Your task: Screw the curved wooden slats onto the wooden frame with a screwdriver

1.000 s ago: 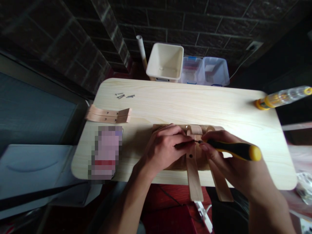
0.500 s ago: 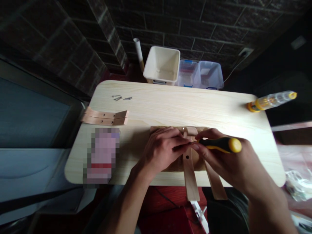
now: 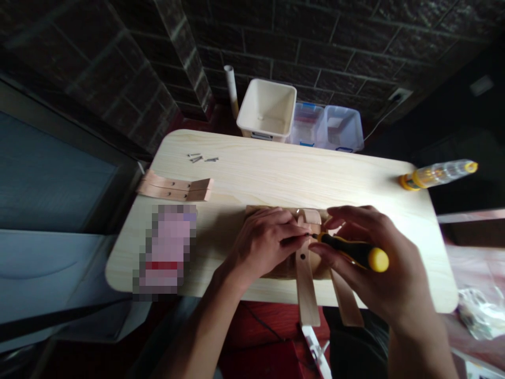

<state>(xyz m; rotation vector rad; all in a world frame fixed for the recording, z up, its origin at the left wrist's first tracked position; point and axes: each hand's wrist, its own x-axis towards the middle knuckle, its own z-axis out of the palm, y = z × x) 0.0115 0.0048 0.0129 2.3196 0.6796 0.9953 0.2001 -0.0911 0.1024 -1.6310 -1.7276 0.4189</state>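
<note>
My right hand [image 3: 379,252] holds a yellow and black screwdriver [image 3: 351,251] loosely, with the thumb below its shaft and the index finger lifted off the handle. The driver's tip points left, to the fingertips of my left hand [image 3: 268,237]. Thumb and index finger of that hand are pinched at the tip; whatever small thing is between them is hidden. Under both hands lies a brown block-like piece [image 3: 252,210], partly covered. A curved wooden strip [image 3: 307,295] with a dark hole crosses it and overhangs the table's front edge, beside a second wooden strip [image 3: 347,302].
On the table [image 3: 276,173] lie several screws [image 3: 196,158], a pair of curved wooden strips [image 3: 173,188] and a blurred-out pink item [image 3: 169,237]. A clear bit case with yellow ends [image 3: 437,175] is at the right edge. Behind stand a cream bin [image 3: 266,108] and clear boxes [image 3: 343,126].
My right hand has opened its grip somewhat, the index finger rising and the palm drawing away from the screwdriver handle. My left hand keeps its pinch. The whole view has shifted slightly.
</note>
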